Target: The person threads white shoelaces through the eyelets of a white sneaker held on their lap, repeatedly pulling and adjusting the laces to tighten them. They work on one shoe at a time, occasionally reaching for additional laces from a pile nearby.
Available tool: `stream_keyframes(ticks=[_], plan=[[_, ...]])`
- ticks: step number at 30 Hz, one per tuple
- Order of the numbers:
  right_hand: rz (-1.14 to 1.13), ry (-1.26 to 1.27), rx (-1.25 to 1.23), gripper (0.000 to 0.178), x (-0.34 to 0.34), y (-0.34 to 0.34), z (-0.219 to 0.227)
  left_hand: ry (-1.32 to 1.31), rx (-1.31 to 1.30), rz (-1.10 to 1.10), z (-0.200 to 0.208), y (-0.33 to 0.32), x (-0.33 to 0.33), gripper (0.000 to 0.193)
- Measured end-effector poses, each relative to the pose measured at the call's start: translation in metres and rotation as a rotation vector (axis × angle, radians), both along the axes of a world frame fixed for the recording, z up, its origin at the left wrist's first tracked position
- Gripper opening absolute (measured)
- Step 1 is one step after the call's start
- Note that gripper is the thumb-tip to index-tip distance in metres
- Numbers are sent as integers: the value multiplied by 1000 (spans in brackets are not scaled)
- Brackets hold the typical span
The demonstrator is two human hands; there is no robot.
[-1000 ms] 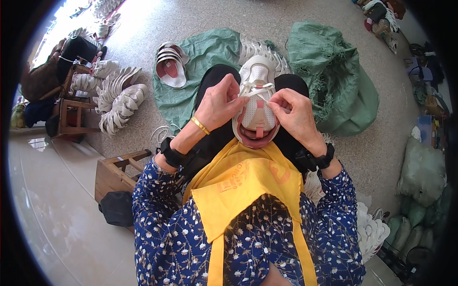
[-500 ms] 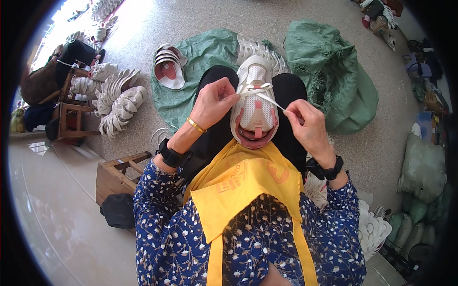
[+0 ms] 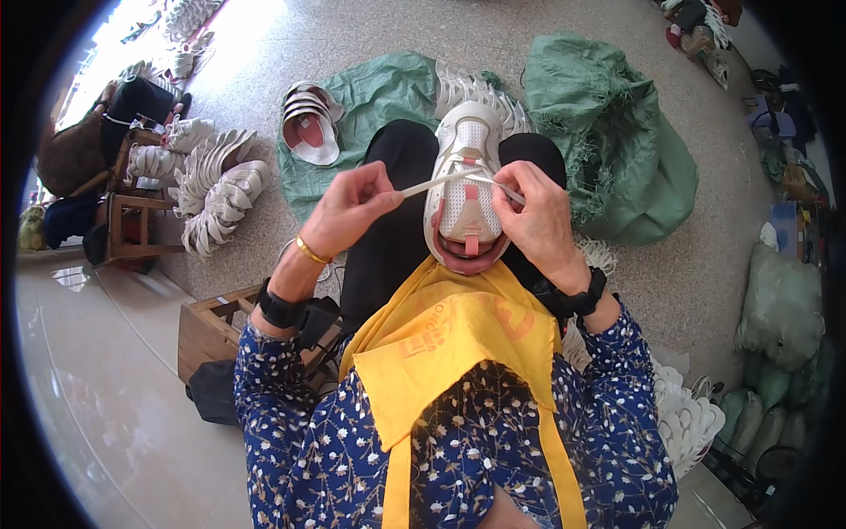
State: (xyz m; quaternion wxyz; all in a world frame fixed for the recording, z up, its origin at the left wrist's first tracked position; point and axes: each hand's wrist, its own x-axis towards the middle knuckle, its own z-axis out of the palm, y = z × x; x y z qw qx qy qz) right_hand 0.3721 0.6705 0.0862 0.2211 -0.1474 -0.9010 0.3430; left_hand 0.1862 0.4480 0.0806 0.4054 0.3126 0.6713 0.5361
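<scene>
A white mesh sneaker upper (image 3: 464, 214) with pink trim lies between my knees, its heel opening toward me. White shoelace (image 3: 434, 183) runs from its front eyelets out to both hands. Left of the upper, my left hand (image 3: 351, 212) pinches one lace end and stretches it taut. My right hand (image 3: 535, 212) is closed on the other lace end, close above the upper's right side. A yellow apron (image 3: 454, 326) lies across my lap, just behind the heel opening.
Green woven sacking (image 3: 388, 88) spreads ahead, carrying stacked shoe uppers (image 3: 310, 128). A bunched green sack (image 3: 617, 150) lies to the right. More white uppers (image 3: 225, 198) stand at the left near a wooden stool (image 3: 141, 225). Another stool (image 3: 211, 322) sits by my left arm.
My left hand has moved left and toward me, drawing its lace out longer. The right hand has come in left, closer to the upper. The crossed laces have shifted.
</scene>
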Motion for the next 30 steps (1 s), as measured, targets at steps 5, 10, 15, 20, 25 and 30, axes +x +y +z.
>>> stream_keyframes(ticks=[5, 10, 15, 20, 25, 30], plan=[[26, -43, 36, 16, -3, 1, 3, 350, -47, -7, 4, 10, 21, 20], [40, -71, 43, 19, -5, 4, 6, 603, 31, 38, 26, 21, 26, 20], [74, -63, 77, 17, -13, 5, 6, 820, 152, 71, 32, 31, 19, 20], [109, -34, 152, 11, -19, 2, 9, 923, 158, 45, 38, 37, 12, 20], [65, -80, 100, 13, -23, 5, 5, 965, 190, 74, 38, 46, 6, 20], [113, -176, 139, 13, -31, 11, 9, 952, 195, 110, 36, 56, 4, 21]])
